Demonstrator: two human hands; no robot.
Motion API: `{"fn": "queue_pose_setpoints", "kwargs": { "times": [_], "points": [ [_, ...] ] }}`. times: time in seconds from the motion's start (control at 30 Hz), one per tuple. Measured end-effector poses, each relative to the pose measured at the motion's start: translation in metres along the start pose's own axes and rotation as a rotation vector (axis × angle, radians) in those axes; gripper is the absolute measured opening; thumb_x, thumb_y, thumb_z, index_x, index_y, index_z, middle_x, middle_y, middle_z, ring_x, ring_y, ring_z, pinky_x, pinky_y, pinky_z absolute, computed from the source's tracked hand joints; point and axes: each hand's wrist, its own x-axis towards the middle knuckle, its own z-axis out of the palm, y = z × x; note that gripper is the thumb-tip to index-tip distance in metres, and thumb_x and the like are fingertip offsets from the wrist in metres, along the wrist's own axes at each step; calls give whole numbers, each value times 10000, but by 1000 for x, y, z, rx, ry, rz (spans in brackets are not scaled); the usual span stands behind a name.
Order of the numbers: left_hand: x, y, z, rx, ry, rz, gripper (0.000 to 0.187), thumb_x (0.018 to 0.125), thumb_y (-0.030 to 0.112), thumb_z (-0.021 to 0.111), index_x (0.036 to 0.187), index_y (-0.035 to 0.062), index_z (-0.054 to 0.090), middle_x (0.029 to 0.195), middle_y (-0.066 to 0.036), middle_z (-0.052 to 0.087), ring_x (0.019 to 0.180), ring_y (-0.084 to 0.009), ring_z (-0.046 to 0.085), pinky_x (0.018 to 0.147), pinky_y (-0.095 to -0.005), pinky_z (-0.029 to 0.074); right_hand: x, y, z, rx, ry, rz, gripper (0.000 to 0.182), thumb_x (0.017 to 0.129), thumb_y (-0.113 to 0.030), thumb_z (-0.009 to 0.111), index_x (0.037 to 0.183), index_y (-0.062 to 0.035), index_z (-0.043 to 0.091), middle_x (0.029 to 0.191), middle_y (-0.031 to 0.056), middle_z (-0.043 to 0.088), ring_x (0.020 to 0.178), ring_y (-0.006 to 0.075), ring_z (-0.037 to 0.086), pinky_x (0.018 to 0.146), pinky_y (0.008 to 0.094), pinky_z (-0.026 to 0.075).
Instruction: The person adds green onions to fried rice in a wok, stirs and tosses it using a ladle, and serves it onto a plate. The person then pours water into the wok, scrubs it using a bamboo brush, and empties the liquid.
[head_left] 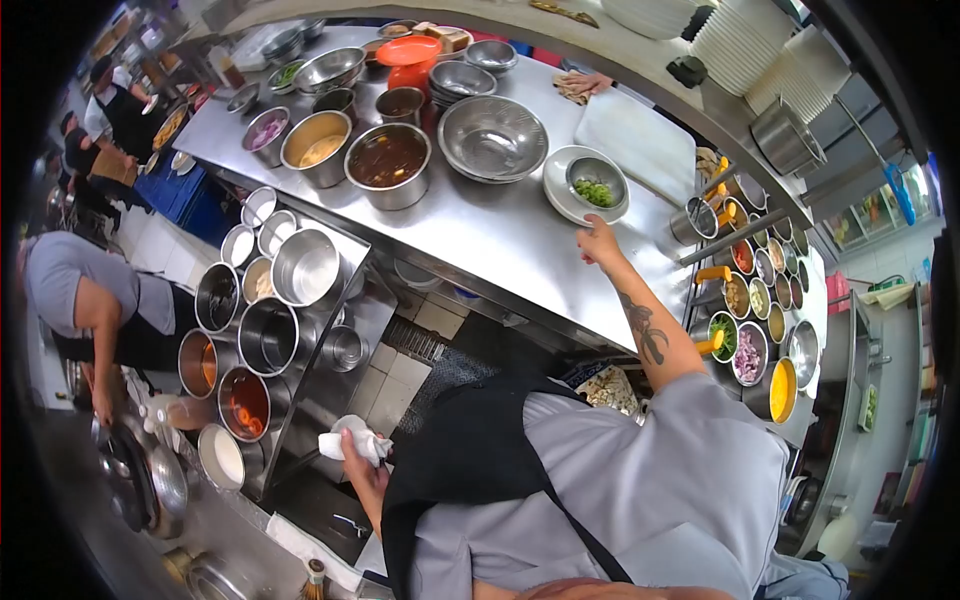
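Note:
My right hand (pixel 597 242), on a tattooed forearm, is at the near rim of a white plate (pixel 558 196) on the steel counter. Its fingers are curled and one points at the rim; whether it holds anything is not clear. On the plate stands a small metal bowl (pixel 610 172) with chopped greens (pixel 594 192) inside. Low in the view, beside the black apron, my left hand (pixel 364 468) is closed around a white cloth (pixel 357 442).
Large metal bowls (pixel 492 138) and a pot of dark sauce (pixel 388 166) stand left of the plate. A white board (pixel 638 140) lies behind it. Ingredient containers (pixel 749 354) line the right side. A co-worker (pixel 95 290) stands at the left near several pots (pixel 268 334).

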Motion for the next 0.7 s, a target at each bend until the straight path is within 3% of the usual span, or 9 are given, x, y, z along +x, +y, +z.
{"fn": "queue_pose_setpoints", "kwargs": {
  "times": [0.07, 0.17, 0.27, 0.37, 0.4, 0.5, 0.57, 0.63, 0.7],
  "points": [
    [6, 9, 4, 50, 16, -15, 443, 844, 448, 604, 1063, 74, 513, 776, -62, 582, 627, -198, 605, 448, -335, 473, -10, 2, 4, -174, -71, -120, 607, 809, -187, 573, 1358, -33, 366, 664, 116, 597, 472, 208, 583, 368, 304, 450],
    [20, -10, 51, 174, -100, -5, 520, 836, 530, 575, 1064, 66, 512, 779, -68, 562, 657, -216, 586, 521, -363, 483, 41, 28, -22, -509, 117, -398, 541, 819, -209, 610, 1289, -26, 414, 743, 143, 622, 540, 212, 607, 438, 331, 486],
    [18, -5, 70, 144, -122, 11, 440, 848, 459, 590, 1046, 74, 508, 765, -60, 566, 618, -193, 589, 483, -344, 476, 4, 4, -36, -89, -208, 28, 522, 838, -253, 599, 1263, -21, 403, 820, 179, 620, 681, 249, 629, 566, 388, 525],
    [18, -6, 76, 107, -147, -17, 405, 855, 415, 601, 1043, 70, 504, 761, -59, 567, 599, -184, 591, 467, -335, 475, -21, 5, -49, 798, -293, 386, 494, 859, -284, 584, 1226, -15, 393, 925, 208, 587, 770, 271, 617, 672, 420, 530],
    [19, -7, 77, 93, -158, -23, 406, 855, 412, 602, 1044, 66, 504, 761, -60, 566, 600, -184, 591, 468, -336, 476, -15, 19, -52, 1088, -357, 418, 408, 887, -272, 547, 1162, -9, 397, 979, 201, 552, 732, 273, 600, 663, 417, 528],
    [12, -5, 86, 83, -162, 8, 412, 855, 400, 606, 1053, 53, 503, 765, -62, 567, 598, -182, 593, 476, -333, 480, 23, 74, -41, 1242, -289, 367, 358, 891, -203, 502, 1154, 11, 389, 1029, 219, 526, 736, 276, 597, 662, 420, 525],
    [17, -11, 78, 90, -196, 39, 411, 857, 392, 596, 1064, 47, 510, 792, -71, 567, 628, -203, 591, 509, -345, 493, 35, 79, -44, 1096, -177, 384, 318, 871, -124, 458, 1141, 39, 416, 983, 221, 536, 733, 289, 608, 638, 427, 540],
    [14, -13, 83, 73, -235, 44, 384, 852, 336, 612, 1068, 38, 502, 770, -71, 571, 601, -189, 604, 460, -323, 498, -11, 15, -52, 801, -5, 283, 285, 842, -77, 442, 1087, 65, 463, 882, 205, 569, 631, 267, 617, 569, 396, 554],
    [14, -19, 82, 63, -277, 45, 366, 846, 302, 619, 1070, 40, 496, 782, -75, 570, 619, -193, 607, 461, -325, 500, -30, -22, -48, 604, -79, 144, 251, 842, -77, 456, 1043, 70, 490, 805, 180, 583, 548, 242, 602, 511, 371, 549]
  ]
}}
